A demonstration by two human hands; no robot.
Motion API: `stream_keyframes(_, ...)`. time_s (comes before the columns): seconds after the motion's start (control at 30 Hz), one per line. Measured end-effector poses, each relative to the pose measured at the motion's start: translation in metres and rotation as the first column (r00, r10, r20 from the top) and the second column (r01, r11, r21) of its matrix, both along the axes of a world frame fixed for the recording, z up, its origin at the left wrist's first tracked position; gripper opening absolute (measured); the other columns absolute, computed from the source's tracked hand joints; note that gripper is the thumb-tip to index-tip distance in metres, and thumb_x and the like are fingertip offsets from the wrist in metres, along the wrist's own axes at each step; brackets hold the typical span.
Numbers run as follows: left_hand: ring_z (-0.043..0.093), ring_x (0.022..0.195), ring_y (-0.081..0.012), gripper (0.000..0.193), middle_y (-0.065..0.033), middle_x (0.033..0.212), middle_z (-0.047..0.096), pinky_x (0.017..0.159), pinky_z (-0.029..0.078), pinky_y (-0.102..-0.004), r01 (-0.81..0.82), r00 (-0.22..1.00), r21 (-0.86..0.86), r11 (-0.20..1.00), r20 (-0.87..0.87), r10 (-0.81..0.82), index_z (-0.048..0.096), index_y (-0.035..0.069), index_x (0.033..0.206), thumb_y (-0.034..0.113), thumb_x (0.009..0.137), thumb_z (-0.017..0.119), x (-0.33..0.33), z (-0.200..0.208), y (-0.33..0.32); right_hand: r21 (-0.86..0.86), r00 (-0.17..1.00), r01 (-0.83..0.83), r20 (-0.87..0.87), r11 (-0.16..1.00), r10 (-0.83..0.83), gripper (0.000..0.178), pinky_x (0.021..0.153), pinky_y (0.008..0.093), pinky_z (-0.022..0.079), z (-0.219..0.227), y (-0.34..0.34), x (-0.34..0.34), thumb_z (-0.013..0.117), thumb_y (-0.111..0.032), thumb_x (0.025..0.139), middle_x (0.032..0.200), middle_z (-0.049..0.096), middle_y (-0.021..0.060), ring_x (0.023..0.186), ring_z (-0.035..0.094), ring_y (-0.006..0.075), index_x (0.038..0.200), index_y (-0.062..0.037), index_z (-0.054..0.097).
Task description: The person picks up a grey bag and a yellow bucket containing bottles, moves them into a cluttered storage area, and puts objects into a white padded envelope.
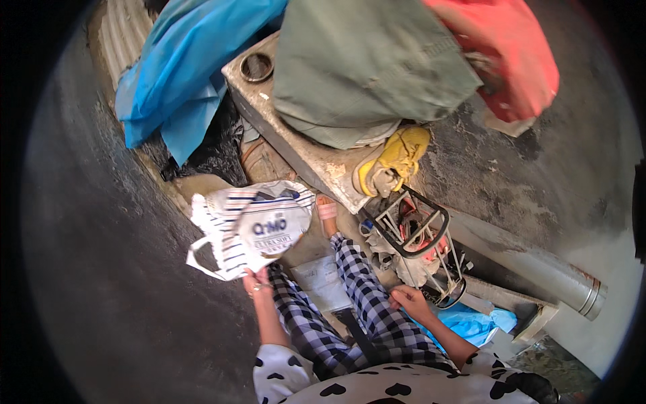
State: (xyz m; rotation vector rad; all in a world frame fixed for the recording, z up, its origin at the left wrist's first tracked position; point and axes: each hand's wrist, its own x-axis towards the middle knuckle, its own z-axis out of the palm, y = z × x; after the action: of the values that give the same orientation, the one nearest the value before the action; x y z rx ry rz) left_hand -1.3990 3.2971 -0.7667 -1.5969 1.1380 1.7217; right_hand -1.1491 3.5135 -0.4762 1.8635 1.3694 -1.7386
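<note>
A white plastic bag [232, 232] with dark and red stripes and blue print hangs in front of me on the left. My left hand [258, 284] is closed on its lower edge, and a ring shows on one finger. The bag's handle loop sticks out to the left, and something dark shows at its top. Over my right thigh, beside a metal wire rack [417, 236], my right hand [409, 299] has its fingers curled in. I see nothing held in it.
Ahead stands a concrete block [303, 151] bearing a green-grey cloth [370, 67], a metal ring [257, 67] and yellow gloves [404, 151]. Blue sheeting [175, 67] is at the far left and red fabric [515, 54] at the far right. A metal pipe [538, 262] lies on the right.
</note>
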Motion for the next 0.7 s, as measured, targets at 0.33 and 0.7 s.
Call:
stream_keyframes(0.33,0.059,0.087,-0.0243,0.022,-0.0139,0.096,0.06,0.075,0.051,-0.0414,0.319,0.909,-0.064,0.946,-0.261,-0.324,0.049,0.002,0.101,0.02,0.088,0.049,-0.001,0.235,0.015,-0.05,0.96,0.112,-0.252,0.992,-0.121,0.026,0.056,0.0205,0.044,0.028,0.02,-0.009,0.053,-0.025,0.087,0.073,0.059,0.0034,0.063,0.055,0.0084,0.092,-0.0007,0.058)
stream_keyframes(0.7,0.052,0.105,-0.0255,0.036,-0.0139,0.114,0.053,0.088,0.045,-0.0409,0.697,0.666,0.15,0.701,-0.499,-0.555,0.045,-0.001,0.117,0.019,0.087,0.049,-0.064,0.501,0.059,-0.292,0.913,-0.077,-0.406,0.953,-0.05,0.032,0.051,0.0207,0.041,0.04,0.023,-0.029,0.055,-0.033,0.085,0.067,0.055,0.0011,0.057,0.05,0.0062,0.079,-0.0009,0.055)
